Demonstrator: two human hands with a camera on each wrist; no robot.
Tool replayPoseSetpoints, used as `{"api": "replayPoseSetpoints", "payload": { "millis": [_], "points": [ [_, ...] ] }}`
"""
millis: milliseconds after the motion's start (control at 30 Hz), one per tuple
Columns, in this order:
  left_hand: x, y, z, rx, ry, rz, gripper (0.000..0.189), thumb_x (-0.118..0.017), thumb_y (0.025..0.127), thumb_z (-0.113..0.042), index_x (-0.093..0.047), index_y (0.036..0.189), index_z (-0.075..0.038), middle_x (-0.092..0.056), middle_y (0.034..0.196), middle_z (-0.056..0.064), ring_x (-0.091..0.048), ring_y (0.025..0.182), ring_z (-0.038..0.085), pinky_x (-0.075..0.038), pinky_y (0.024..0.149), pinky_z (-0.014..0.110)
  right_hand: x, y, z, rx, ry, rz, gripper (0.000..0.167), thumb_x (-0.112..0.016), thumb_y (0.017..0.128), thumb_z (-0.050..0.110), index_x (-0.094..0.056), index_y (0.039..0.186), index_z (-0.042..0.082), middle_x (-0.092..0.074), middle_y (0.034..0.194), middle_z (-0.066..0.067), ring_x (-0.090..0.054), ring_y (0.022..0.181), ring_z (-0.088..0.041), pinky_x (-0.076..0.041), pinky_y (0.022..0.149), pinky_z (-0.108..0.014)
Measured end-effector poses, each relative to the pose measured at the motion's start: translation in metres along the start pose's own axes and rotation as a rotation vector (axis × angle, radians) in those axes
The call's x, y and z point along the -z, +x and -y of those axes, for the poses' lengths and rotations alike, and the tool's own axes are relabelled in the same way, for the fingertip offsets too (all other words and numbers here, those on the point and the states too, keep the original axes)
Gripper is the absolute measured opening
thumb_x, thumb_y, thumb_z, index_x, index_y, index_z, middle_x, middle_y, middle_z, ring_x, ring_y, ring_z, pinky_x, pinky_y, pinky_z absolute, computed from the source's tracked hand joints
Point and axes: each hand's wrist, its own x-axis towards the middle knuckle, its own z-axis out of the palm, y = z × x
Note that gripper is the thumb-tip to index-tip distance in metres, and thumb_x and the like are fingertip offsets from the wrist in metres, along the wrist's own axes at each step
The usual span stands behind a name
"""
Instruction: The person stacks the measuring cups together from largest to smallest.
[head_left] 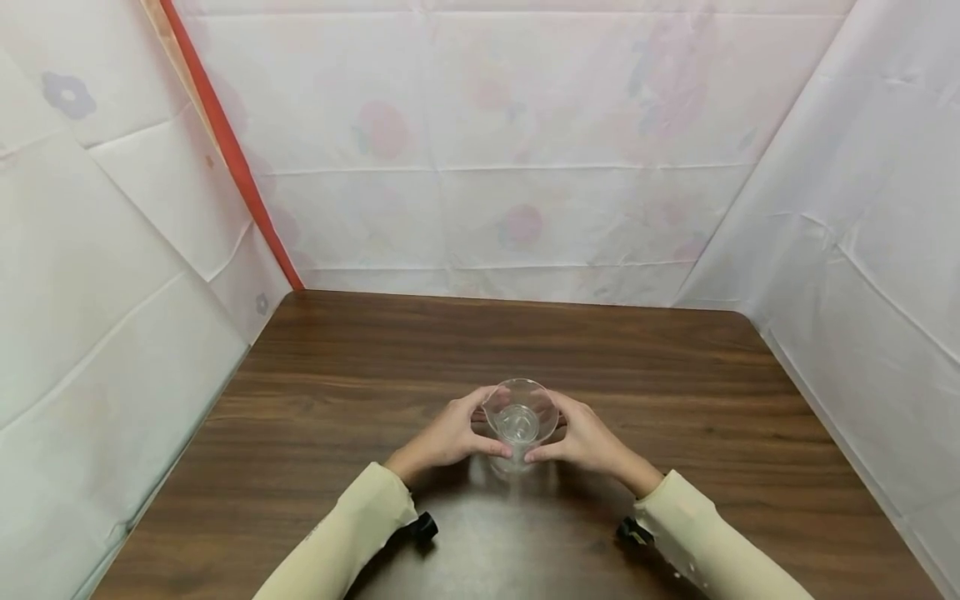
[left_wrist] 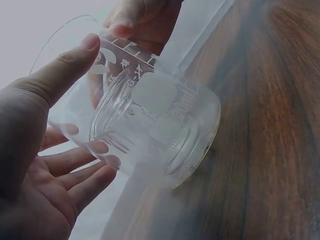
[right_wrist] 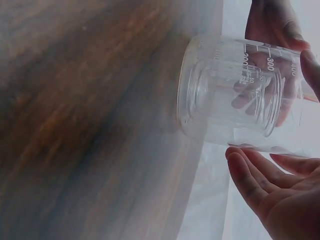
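A clear glass beaker [head_left: 520, 454] with white graduation marks is near the middle of the table, between both hands. One or more smaller beakers [right_wrist: 270, 105] sit nested inside it, with their own fine markings. My left hand [head_left: 450, 429] grips the large beaker's left side, thumb at the front and fingers around the back. On the opposite side my right hand [head_left: 588, 437] holds it the same way. In the wrist views the fingers show through the glass. Whether the base touches the table, I cannot tell.
The dark wood-grain table [head_left: 360, 358] spreads around the hands. White patterned cloth [head_left: 480, 167] hangs behind and on both sides, with a red strip [head_left: 232, 158] at the left corner. Black devices [head_left: 426, 527] are strapped beneath the cream sleeves [head_left: 345, 533].
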Motion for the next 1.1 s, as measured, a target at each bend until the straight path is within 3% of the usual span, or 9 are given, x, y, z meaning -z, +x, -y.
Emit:
{"api": "replayPoseSetpoints", "payload": {
  "millis": [467,633,867,1100],
  "points": [
    [0.011,0.018,0.003,0.036,-0.017,-0.016,0.082,-0.087,0.072,-0.026,-0.046,0.142,-0.011,-0.060,0.134,0.010,-0.058,0.124,0.024,-0.048,0.103,0.041,0.011,0.020,-0.004,-0.007,0.021,-0.006,0.083,-0.088,0.070,0.032,-0.049,0.136,-0.001,-0.067,0.113,-0.012,-0.066,0.099,-0.025,-0.058,0.079,-0.034],
    [0.012,0.028,0.008,0.040,-0.030,-0.010,0.081,-0.086,0.073,-0.027,-0.046,0.142,-0.010,-0.060,0.135,0.012,-0.057,0.125,0.026,-0.048,0.104,0.041,0.014,0.026,-0.009,-0.036,0.050,0.010,0.083,-0.087,0.072,0.029,-0.047,0.138,-0.001,-0.066,0.117,-0.016,-0.067,0.097,-0.027,-0.059,0.079,-0.032],
    [0.017,0.046,0.007,0.057,-0.088,0.002,0.080,-0.084,0.077,-0.018,-0.043,0.144,-0.006,-0.058,0.137,0.017,-0.056,0.127,0.032,-0.045,0.106,0.045,0.022,0.036,-0.019,-0.093,0.045,-0.009,0.085,-0.087,0.072,0.029,-0.045,0.142,0.003,-0.065,0.118,-0.013,-0.066,0.095,-0.023,-0.058,0.084,-0.037],
    [0.015,0.055,0.022,0.084,-0.118,0.001,0.082,-0.083,0.077,-0.018,-0.040,0.147,-0.009,-0.055,0.140,0.014,-0.053,0.129,0.032,-0.043,0.108,0.046,0.022,0.042,-0.029,-0.115,0.070,0.002,0.089,-0.086,0.073,0.031,-0.041,0.145,0.005,-0.062,0.127,-0.016,-0.066,0.101,-0.028,-0.056,0.088,-0.039]
  ]
}}
